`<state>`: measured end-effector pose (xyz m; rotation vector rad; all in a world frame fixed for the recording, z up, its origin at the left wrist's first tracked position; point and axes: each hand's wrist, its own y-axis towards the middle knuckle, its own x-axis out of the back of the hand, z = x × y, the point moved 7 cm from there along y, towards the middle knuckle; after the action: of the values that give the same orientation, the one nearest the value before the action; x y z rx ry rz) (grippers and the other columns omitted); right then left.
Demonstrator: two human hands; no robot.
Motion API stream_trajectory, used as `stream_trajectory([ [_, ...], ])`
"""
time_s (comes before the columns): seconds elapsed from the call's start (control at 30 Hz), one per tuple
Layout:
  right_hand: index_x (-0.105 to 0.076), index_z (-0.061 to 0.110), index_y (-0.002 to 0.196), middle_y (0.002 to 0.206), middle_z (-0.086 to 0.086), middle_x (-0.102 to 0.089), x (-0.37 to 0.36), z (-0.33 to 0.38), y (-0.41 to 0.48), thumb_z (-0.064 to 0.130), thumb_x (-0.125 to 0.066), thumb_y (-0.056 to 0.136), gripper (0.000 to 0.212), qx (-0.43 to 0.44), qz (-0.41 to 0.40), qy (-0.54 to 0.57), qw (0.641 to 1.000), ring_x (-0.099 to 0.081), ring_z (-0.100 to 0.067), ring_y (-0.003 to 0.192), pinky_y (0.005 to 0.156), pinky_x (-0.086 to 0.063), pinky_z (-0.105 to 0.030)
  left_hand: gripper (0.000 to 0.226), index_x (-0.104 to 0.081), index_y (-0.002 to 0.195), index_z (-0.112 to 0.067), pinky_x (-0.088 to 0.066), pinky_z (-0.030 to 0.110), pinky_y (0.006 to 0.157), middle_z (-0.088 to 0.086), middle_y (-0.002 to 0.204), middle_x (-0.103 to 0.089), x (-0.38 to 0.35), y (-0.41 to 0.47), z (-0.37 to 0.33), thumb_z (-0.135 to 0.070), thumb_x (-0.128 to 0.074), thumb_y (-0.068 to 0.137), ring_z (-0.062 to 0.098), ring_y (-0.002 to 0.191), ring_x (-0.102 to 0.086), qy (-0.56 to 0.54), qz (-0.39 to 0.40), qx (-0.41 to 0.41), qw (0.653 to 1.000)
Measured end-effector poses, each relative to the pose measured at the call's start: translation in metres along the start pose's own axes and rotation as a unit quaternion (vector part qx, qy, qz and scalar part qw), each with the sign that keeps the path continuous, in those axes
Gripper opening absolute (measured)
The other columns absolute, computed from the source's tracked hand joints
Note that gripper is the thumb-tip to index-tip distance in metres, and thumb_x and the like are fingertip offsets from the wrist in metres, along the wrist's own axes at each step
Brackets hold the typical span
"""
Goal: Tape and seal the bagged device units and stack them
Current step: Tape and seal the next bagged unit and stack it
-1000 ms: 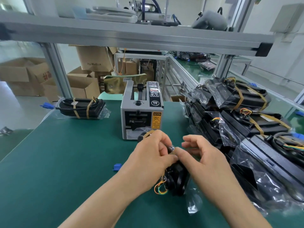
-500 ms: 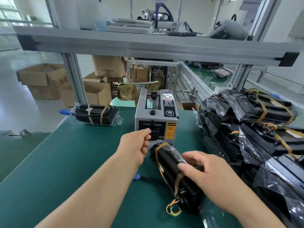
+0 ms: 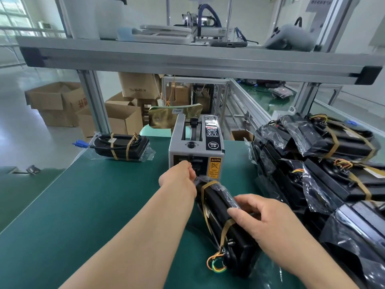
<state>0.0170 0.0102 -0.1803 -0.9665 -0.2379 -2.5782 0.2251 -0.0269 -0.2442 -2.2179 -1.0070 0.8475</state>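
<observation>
Steadying the bagged unit before the tape dispenser, right grip clasps it; left grip, closure unclear, probably fetches tape.

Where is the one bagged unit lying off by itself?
In the head view, the lone bagged unit lies at the green table's far left, left of the grey tape dispenser.

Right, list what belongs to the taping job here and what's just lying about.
Job: black bagged device unit in the right hand; grey tape dispenser, left hand at its outlet; pile of taped black units at right; single taped unit far left.
Lying about: brown cardboard boxes; grey headset and white trays on the upper shelf.
</observation>
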Motion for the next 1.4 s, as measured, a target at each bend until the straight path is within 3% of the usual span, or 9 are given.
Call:
stream_trajectory([
  [0.17, -0.071, 0.038, 0.098, 0.091, 0.028, -0.072, 0.001, 0.000, -0.002, 0.050, -0.065, 0.086, 0.018, -0.002, 0.010, 0.002, 1.000, -0.066, 0.009, 0.086, 0.083, -0.052, -0.020, 0.007, -0.058, 0.082, -0.014, -0.028, 0.015, 0.031, -0.004, 0.052, -0.049, 0.008, -0.014, -0.006, -0.009, -0.062, 0.083, 0.006, 0.041, -0.037, -0.027, 0.005, -0.089, 0.996],
  [0.3, -0.068, 0.036, 0.113, 0.097, 0.023, -0.070, 0.010, 0.000, -0.001, 0.047, -0.071, 0.084, 0.032, -0.003, -0.039, -0.032, 0.999, -0.063, 0.008, 0.094, 0.089, -0.048, -0.016, 0.023, -0.058, 0.065, -0.019, -0.038, 0.017, 0.043, -0.007, 0.052, -0.050, 0.014, -0.046, -0.012, -0.012, -0.065, 0.086, 0.005, 0.044, -0.044, 0.071, 0.145, -0.207, 0.965],
  [0.43, -0.069, 0.033, 0.103, 0.092, 0.019, -0.068, 0.010, 0.015, 0.005, 0.044, -0.073, 0.082, 0.024, 0.009, -0.050, -0.102, 0.993, -0.062, 0.000, 0.091, 0.087, -0.051, -0.027, 0.016, -0.066, 0.058, -0.026, -0.041, 0.022, 0.060, -0.006, 0.062, -0.054, 0.009, -0.081, 0.011, -0.027, -0.068, 0.074, 0.007, 0.058, -0.050, 0.206, 0.274, -0.247, 0.906],
  [0.6, -0.061, 0.029, 0.093, 0.093, 0.011, -0.063, 0.004, 0.039, 0.018, 0.049, -0.070, 0.081, 0.025, 0.041, -0.067, -0.204, 0.976, -0.058, -0.013, 0.090, 0.078, -0.048, -0.032, 0.029, -0.067, 0.062, -0.023, -0.039, 0.023, 0.059, -0.005, 0.062, -0.055, 0.010, -0.082, 0.011, -0.014, -0.064, 0.089, 0.008, 0.058, -0.049, 0.227, 0.271, -0.256, 0.900],
  [0.87, -0.061, 0.025, 0.084, 0.090, 0.007, -0.063, -0.005, 0.049, 0.044, 0.035, -0.059, 0.088, 0.011, 0.080, -0.075, -0.215, 0.970, -0.058, -0.017, 0.089, 0.075, -0.047, -0.033, 0.026, -0.062, 0.063, -0.021, -0.042, 0.023, 0.059, -0.004, 0.064, -0.054, 0.013, -0.075, 0.011, -0.013, -0.064, 0.087, 0.007, 0.057, -0.050, 0.196, 0.282, -0.225, 0.912],
  [1.03, -0.065, 0.018, 0.075, 0.079, 0.004, -0.067, -0.003, 0.026, 0.060, 0.027, -0.061, 0.090, 0.018, 0.010, -0.033, -0.071, 0.997, -0.060, -0.016, 0.081, 0.075, -0.049, -0.033, 0.030, -0.061, 0.056, -0.023, -0.042, 0.022, 0.059, -0.003, 0.063, -0.053, 0.021, -0.067, 0.004, -0.014, -0.064, 0.085, 0.007, 0.057, -0.049, 0.218, 0.278, -0.226, 0.908],
  [1.17, -0.061, 0.015, 0.071, 0.061, 0.005, -0.061, -0.008, 0.008, 0.061, 0.027, -0.061, 0.092, 0.024, -0.037, 0.005, 0.031, 0.999, -0.050, -0.003, 0.055, 0.057, -0.043, -0.026, 0.018, -0.061, 0.066, -0.017, -0.040, 0.024, 0.061, -0.001, 0.064, -0.053, 0.023, -0.062, -0.004, -0.017, -0.065, 0.083, 0.010, 0.059, -0.047, 0.285, 0.267, -0.249, 0.886],
  [1.33, -0.058, 0.020, 0.067, 0.053, 0.012, -0.055, -0.012, 0.002, 0.063, 0.024, -0.061, 0.094, 0.027, -0.049, 0.009, 0.073, 0.996, -0.044, 0.001, 0.047, 0.055, -0.038, -0.022, 0.017, -0.066, 0.056, -0.025, -0.036, 0.018, 0.054, -0.009, 0.057, -0.051, 0.013, -0.070, -0.012, -0.031, -0.070, 0.071, 0.005, 0.053, -0.043, 0.358, 0.261, -0.283, 0.850],
  [1.4, -0.057, 0.020, 0.066, 0.047, 0.015, -0.053, -0.013, 0.001, 0.064, 0.024, -0.060, 0.095, 0.029, -0.049, 0.008, 0.072, 0.996, -0.042, 0.004, 0.040, 0.049, -0.034, -0.017, 0.024, -0.066, 0.057, -0.024, -0.036, 0.010, 0.046, -0.015, 0.049, -0.051, 0.008, -0.072, -0.012, -0.028, -0.074, 0.079, -0.002, 0.044, -0.044, 0.373, 0.264, -0.294, 0.840],
])
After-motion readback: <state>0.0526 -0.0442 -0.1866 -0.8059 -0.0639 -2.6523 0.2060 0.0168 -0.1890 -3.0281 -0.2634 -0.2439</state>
